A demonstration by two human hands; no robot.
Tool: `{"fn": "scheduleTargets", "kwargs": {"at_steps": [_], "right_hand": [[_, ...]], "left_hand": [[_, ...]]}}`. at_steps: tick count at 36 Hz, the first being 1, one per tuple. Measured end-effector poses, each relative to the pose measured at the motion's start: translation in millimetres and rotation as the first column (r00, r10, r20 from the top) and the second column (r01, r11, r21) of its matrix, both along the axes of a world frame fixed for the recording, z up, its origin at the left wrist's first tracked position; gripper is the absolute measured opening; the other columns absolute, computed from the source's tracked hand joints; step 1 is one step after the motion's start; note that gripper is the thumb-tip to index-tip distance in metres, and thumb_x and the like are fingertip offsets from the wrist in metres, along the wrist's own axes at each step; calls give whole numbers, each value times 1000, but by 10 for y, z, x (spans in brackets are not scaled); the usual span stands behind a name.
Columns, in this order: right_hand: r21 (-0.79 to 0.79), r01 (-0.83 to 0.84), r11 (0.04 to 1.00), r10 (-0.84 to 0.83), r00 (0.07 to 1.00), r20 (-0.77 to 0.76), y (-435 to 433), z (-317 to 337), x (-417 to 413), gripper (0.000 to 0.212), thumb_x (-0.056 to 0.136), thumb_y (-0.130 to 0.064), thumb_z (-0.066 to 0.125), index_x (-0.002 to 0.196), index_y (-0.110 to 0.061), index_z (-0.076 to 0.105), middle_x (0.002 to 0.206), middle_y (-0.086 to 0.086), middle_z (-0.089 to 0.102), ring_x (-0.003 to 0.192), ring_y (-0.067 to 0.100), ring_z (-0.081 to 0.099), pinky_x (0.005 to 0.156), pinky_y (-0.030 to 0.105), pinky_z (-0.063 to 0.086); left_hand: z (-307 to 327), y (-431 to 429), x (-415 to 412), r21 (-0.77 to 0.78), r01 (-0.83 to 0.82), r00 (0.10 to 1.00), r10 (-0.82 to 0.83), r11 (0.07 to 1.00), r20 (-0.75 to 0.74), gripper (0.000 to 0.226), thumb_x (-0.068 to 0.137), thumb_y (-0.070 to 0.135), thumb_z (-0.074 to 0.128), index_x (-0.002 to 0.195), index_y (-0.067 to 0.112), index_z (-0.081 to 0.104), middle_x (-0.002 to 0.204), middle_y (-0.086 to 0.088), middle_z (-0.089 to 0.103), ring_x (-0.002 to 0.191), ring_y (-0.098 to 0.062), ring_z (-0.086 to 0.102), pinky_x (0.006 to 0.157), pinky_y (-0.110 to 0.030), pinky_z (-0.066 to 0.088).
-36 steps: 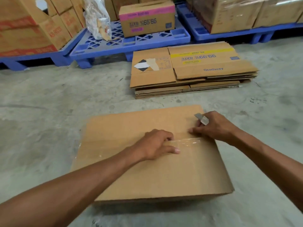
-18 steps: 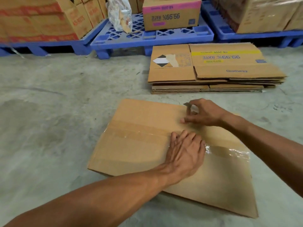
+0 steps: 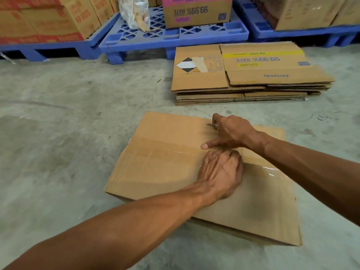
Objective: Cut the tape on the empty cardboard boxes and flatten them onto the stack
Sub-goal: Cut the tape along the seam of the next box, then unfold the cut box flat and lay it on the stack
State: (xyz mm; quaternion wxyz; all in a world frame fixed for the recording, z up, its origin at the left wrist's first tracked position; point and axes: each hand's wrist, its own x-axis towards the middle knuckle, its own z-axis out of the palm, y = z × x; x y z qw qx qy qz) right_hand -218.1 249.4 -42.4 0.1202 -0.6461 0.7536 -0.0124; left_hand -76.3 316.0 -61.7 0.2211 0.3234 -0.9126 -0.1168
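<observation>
Your left hand [image 3: 220, 172] has gone from flat to curled since half a second back; knuckles on the tape strip [image 3: 165, 151], can't tell if it grips any tape; cardboard box [image 3: 155, 182] lies flat under both hands on the concrete floor [image 3: 58, 114]; right hand [image 3: 231, 133] just beyond the left, fingers pinching a small blade [image 3: 211, 125], thumb stretched onto the tape; stack of flattened boxes [image 3: 251, 78] farther back, apart from the box; blue pallets [image 3: 175, 36] behind, pink-striped carton [image 3: 196, 10] on one.

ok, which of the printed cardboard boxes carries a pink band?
The upright brown cardboard box on the middle blue plastic pallet. The flattened box topping the stack has yellow; the left-hand boxes have red.
</observation>
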Motion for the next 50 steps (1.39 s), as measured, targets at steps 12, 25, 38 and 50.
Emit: {"fn": "scheduleTargets", "kwargs": {"at_steps": [12, 25, 38, 50], "right_hand": [[61, 96, 994, -98, 994, 42, 92, 49, -149, 104, 43, -96, 60, 119, -29, 38, 109, 6, 63, 92, 28, 59, 73, 37, 48], [96, 313, 945, -295, 941, -168, 497, 185, -659, 98, 38, -107, 43, 83, -21, 51, 75, -2, 57, 66, 16, 53, 53, 28, 35], [209, 424, 881, -404, 905, -133, 905, 174, -792, 89, 48, -104, 45, 73, -19, 52, 71, -3, 60, 63, 15, 54, 51, 28, 35], [264, 346, 900, -336, 938, -82, 930, 171, -829, 82, 61, -95, 52, 84, -16, 59, 63, -10, 68, 70, 12, 59, 64, 31, 41]], "left_hand": [[327, -486, 760, -187, -47, 998, 51, 981, 20, 41, 100, 38, 41, 63, 22, 46, 58, -1, 63, 48, -26, 57, 51, -28, 28], [625, -626, 642, -301, 30, 953, -118, 953, -280, 47, 98, 21, 48, 55, 24, 29, 50, 11, 22, 42, -14, 19, 48, -28, 37], [804, -816, 823, 20, -8, 937, 15, 1000, -350, 16, 83, 18, 57, 69, 15, 50, 56, 6, 42, 57, -6, 44, 74, -35, 40], [1166, -1279, 1407, 517, -662, 683, 721, 542, 118, 102, 72, 18, 71, 153, 34, 11, 156, -9, 26, 138, -40, 36, 99, -58, 46]]}}
